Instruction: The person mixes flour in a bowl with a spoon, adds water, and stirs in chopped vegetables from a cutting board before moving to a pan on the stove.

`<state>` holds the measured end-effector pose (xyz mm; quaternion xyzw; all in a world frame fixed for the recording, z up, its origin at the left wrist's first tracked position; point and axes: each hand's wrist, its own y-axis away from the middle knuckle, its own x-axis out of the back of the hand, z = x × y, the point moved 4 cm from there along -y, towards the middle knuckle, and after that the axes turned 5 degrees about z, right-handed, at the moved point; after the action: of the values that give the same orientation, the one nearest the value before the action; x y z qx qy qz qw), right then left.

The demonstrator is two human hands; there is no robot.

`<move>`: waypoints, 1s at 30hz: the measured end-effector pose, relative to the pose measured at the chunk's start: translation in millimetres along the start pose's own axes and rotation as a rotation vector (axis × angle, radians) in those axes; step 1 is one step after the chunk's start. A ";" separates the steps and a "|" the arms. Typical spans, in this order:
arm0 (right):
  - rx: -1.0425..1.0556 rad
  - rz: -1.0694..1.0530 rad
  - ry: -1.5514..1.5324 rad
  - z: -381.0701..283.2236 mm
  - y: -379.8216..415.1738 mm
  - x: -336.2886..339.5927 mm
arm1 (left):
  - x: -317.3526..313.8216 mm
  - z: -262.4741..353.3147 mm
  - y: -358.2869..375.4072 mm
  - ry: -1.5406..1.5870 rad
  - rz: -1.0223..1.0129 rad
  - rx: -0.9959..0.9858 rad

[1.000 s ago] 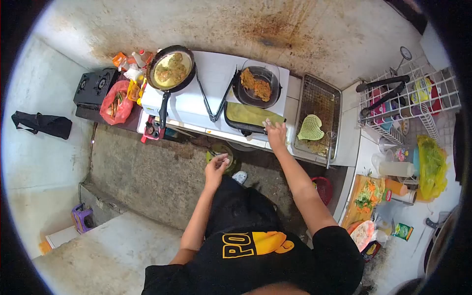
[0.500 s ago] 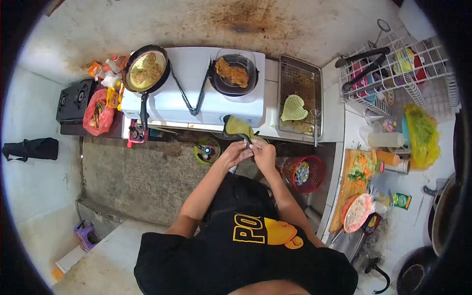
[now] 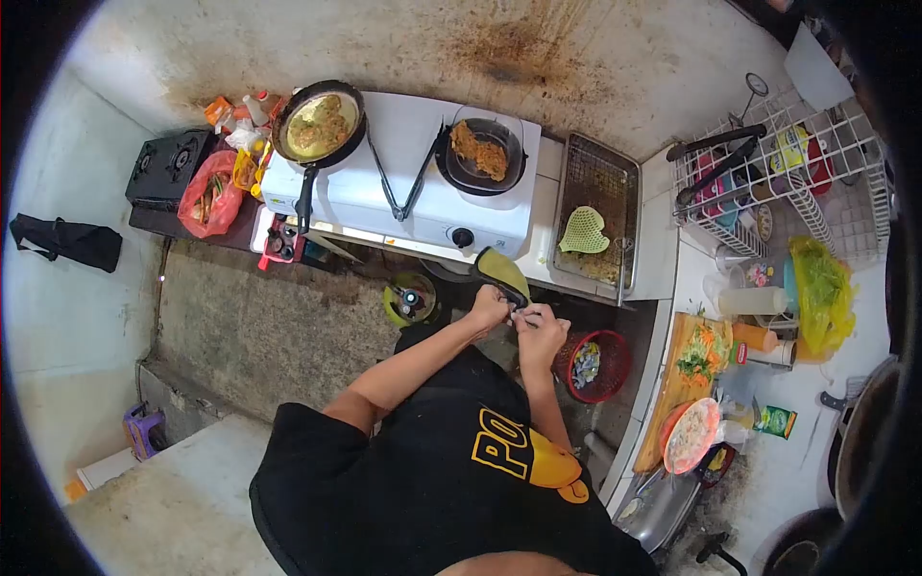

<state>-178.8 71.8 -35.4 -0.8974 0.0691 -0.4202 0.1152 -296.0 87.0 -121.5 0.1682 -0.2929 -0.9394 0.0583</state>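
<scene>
My left hand (image 3: 492, 307) and my right hand (image 3: 540, 331) are close together in front of the stove, fingers closed on the dark edge of a yellow-green cloth (image 3: 503, 273). The cloth's upper part rises toward the stove front, beside the black knob. Behind it, on the white stove (image 3: 403, 125), a dark pan (image 3: 480, 186) holds a strainer with browned fried food (image 3: 477, 151). Black tongs (image 3: 399, 204) lie left of that pan. Farther left, a frying pan (image 3: 305, 168) holds a yellowish mixture (image 3: 320, 130).
A wire-racked tray (image 3: 600, 182) holds a green heart-shaped piece (image 3: 583, 231). Below are a red basket (image 3: 615, 370) and a green gas cylinder (image 3: 411, 300). On the right are a cutting board (image 3: 661, 422) with shredded vegetables, a bowl (image 3: 691, 437) and a dish rack (image 3: 816, 192).
The view has shifted, so the stove and pans appear farther right. Both hands sit slightly lower and farther right, the right hand's fingers now more curled, and the cloth is tilted differently.
</scene>
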 end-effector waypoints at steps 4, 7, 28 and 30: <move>0.025 0.003 -0.068 -5.7 -11.3 25.2 | -0.7 19.4 14.8 0.022 -0.148 -0.063; 0.123 -0.066 -0.102 -11.9 -28.1 46.7 | -0.5 6.7 6.1 -0.134 -0.261 -0.157; -0.542 0.193 -0.421 101.9 -8.7 2.8 | -22.0 23.6 32.5 -0.495 -0.291 -0.561; -0.474 0.258 -0.228 106.2 -33.6 -3.2 | -11.9 28.3 39.5 -0.495 -0.266 -0.495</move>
<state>-98.2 120.7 -94.8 -0.9246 0.2656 -0.2705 -0.0381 -294.3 72.0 -73.7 -0.0464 -0.0378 -0.9934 -0.0978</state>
